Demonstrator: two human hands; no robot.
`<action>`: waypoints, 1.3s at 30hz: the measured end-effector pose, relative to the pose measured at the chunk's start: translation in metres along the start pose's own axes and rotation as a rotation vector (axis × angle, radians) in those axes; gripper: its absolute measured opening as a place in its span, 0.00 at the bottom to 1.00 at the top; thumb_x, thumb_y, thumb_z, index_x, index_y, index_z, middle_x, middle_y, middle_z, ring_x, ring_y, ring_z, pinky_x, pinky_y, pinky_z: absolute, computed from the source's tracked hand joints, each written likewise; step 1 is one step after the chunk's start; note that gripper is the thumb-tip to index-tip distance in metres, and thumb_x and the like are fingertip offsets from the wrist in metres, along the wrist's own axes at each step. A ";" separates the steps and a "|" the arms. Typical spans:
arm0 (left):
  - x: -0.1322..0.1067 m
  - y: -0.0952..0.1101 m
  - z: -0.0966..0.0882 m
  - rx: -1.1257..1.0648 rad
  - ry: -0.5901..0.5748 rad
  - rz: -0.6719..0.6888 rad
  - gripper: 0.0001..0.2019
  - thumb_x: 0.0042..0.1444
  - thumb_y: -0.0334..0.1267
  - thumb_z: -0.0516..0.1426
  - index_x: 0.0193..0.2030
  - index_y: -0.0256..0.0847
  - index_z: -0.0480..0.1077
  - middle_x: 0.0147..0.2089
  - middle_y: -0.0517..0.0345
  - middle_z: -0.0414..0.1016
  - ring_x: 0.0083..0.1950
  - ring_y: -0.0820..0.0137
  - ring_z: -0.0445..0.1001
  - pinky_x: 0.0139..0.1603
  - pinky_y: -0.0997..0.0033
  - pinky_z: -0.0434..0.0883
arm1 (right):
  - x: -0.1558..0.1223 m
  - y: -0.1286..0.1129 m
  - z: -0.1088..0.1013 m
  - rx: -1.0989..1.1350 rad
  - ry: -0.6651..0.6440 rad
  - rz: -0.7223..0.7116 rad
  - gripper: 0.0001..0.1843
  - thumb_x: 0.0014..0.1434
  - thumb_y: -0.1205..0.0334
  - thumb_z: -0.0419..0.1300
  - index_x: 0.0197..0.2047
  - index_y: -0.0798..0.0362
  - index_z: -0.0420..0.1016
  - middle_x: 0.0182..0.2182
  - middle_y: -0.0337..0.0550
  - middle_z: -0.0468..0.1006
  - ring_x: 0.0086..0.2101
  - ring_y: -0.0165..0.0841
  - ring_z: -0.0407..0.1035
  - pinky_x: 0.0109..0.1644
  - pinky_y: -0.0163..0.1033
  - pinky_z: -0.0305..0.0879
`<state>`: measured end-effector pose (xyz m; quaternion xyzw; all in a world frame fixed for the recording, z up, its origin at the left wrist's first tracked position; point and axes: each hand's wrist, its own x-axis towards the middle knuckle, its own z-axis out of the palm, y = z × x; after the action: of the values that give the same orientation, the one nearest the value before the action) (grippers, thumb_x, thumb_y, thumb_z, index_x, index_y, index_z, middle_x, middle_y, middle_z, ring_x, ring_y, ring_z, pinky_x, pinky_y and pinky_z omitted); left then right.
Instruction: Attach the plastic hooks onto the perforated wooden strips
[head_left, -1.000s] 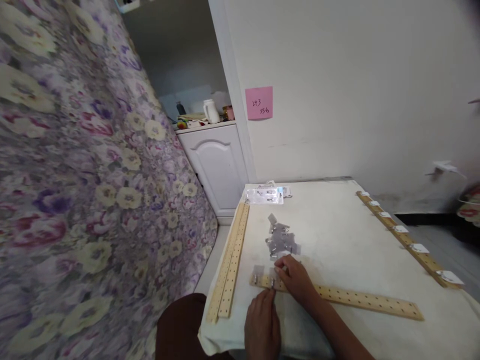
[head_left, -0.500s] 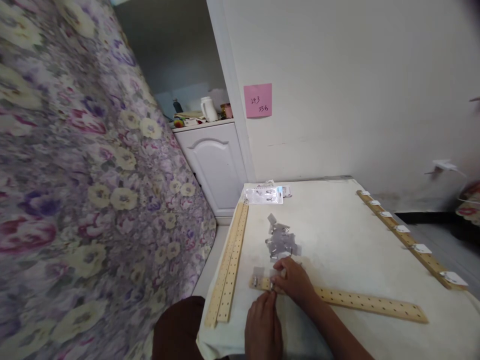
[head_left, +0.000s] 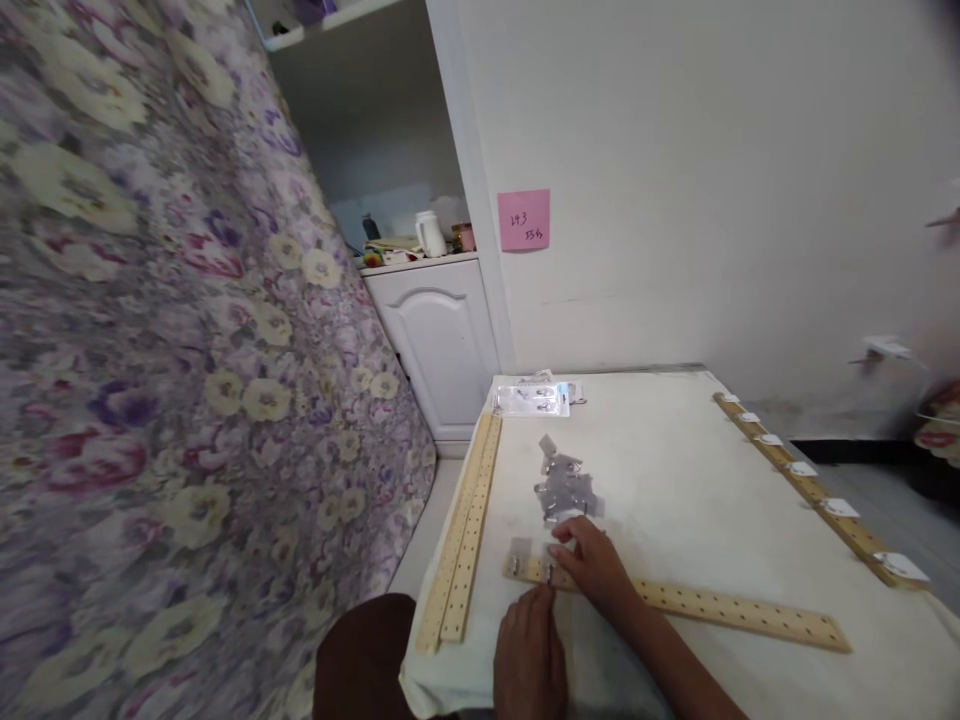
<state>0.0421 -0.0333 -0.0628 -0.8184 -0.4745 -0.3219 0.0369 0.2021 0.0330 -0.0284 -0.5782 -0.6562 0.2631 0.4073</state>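
Observation:
A long perforated wooden strip (head_left: pixel 720 606) lies across the near part of a white-covered table (head_left: pixel 675 470). My right hand (head_left: pixel 592 565) rests on the strip's left end, fingers curled and pinching a small clear packet with a metal clip (head_left: pixel 551 572). Just below, at the table's near edge, my left hand (head_left: pixel 529 655) points its fingertips up at the same spot. Another small packet (head_left: pixel 516 556) sits at the strip's very end. A pile of small grey packets (head_left: pixel 564 483) lies just beyond my right hand.
Two wooden strips (head_left: pixel 466 540) lie side by side along the table's left edge. A strip with white packets attached (head_left: pixel 814 487) runs along the right edge. A clear blister pack (head_left: pixel 532 399) lies at the far edge. Floral fabric (head_left: pixel 172 370) fills the left; a white cabinet (head_left: pixel 439 335) stands behind.
The hands stay at the strip's left end, with the left fingertips closing up to the right hand. The view has shifted slightly.

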 end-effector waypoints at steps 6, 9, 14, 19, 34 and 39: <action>0.000 0.002 -0.002 -0.003 -0.033 -0.026 0.16 0.54 0.25 0.48 0.48 0.38 0.68 0.47 0.46 0.75 0.46 0.61 0.74 0.44 0.57 0.74 | -0.033 0.014 -0.052 -0.054 0.066 0.021 0.11 0.56 0.56 0.56 0.40 0.50 0.72 0.34 0.42 0.75 0.32 0.34 0.68 0.39 0.38 0.65; 0.003 0.005 -0.004 -0.014 -0.036 -0.031 0.15 0.54 0.25 0.48 0.46 0.38 0.69 0.46 0.45 0.74 0.45 0.61 0.74 0.43 0.58 0.74 | -0.058 0.034 -0.080 -0.167 0.039 0.007 0.13 0.51 0.55 0.61 0.40 0.49 0.75 0.39 0.44 0.76 0.40 0.38 0.69 0.44 0.40 0.65; 0.008 0.009 -0.009 -0.049 -0.052 -0.060 0.15 0.54 0.25 0.48 0.44 0.39 0.70 0.45 0.47 0.74 0.43 0.62 0.74 0.42 0.59 0.74 | -0.079 0.051 -0.095 -0.267 -0.024 0.046 0.15 0.48 0.59 0.61 0.42 0.46 0.76 0.42 0.45 0.76 0.43 0.40 0.68 0.47 0.43 0.62; 0.007 0.009 -0.007 -0.062 -0.066 -0.073 0.15 0.54 0.25 0.47 0.43 0.40 0.70 0.46 0.47 0.74 0.42 0.62 0.73 0.41 0.60 0.73 | -0.078 0.045 -0.091 -0.264 -0.038 0.074 0.14 0.50 0.62 0.59 0.41 0.46 0.77 0.41 0.45 0.76 0.42 0.41 0.67 0.48 0.44 0.61; 0.000 -0.003 0.006 -0.026 -0.030 -0.001 0.15 0.52 0.25 0.48 0.43 0.42 0.70 0.46 0.49 0.74 0.42 0.62 0.73 0.39 0.62 0.72 | -0.057 0.020 -0.058 -0.270 0.042 0.107 0.11 0.49 0.64 0.57 0.38 0.47 0.74 0.38 0.45 0.75 0.40 0.41 0.66 0.45 0.43 0.61; -0.004 -0.009 0.016 -0.012 0.021 0.008 0.16 0.52 0.25 0.47 0.42 0.42 0.70 0.45 0.49 0.74 0.40 0.63 0.73 0.38 0.63 0.72 | -0.056 0.022 -0.056 -0.215 0.044 0.126 0.11 0.49 0.62 0.59 0.39 0.47 0.74 0.39 0.44 0.75 0.41 0.41 0.67 0.45 0.42 0.62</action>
<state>0.0416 -0.0261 -0.0799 -0.8171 -0.4688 -0.3332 0.0384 0.2609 -0.0248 -0.0296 -0.6645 -0.6337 0.2034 0.3398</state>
